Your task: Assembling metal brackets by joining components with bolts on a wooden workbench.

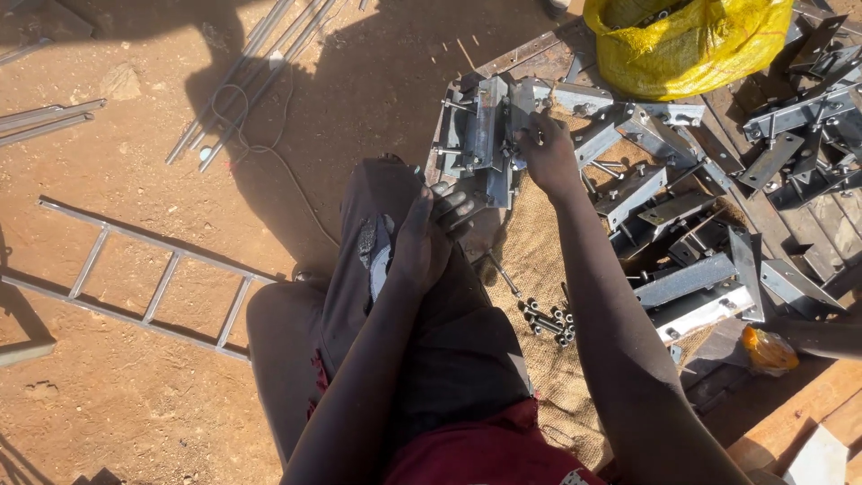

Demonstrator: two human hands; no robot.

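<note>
In the head view the person sits on reddish dirt with legs stretched forward, and both arms reach out toward a stack of galvanised steel brackets (480,135) standing at the edge of a burlap mat (539,260). The right hand (546,151) is pressed against the right side of that stack, fingers curled onto the metal near a bolt; whether it pinches the bolt or only the bracket edge I cannot tell. The left hand (429,235) rests on the knee just below the stack, its fingers loosely spread and slack, the fingertips (455,199) near the stack's lower edge (contact is unclear).

To the right of the right forearm lies a heap of loose angle brackets (682,269), spilling across the mat and onto wooden planks (835,233). A small cluster of bolts (548,319) sits on the mat between the thigh and that heap. A yellow sack (691,40) stands at the top, behind the brackets. On the dirt to the left lie a ladder-like metal frame (153,283) and a bundle of thin rods (242,76) with a loop of wire
</note>
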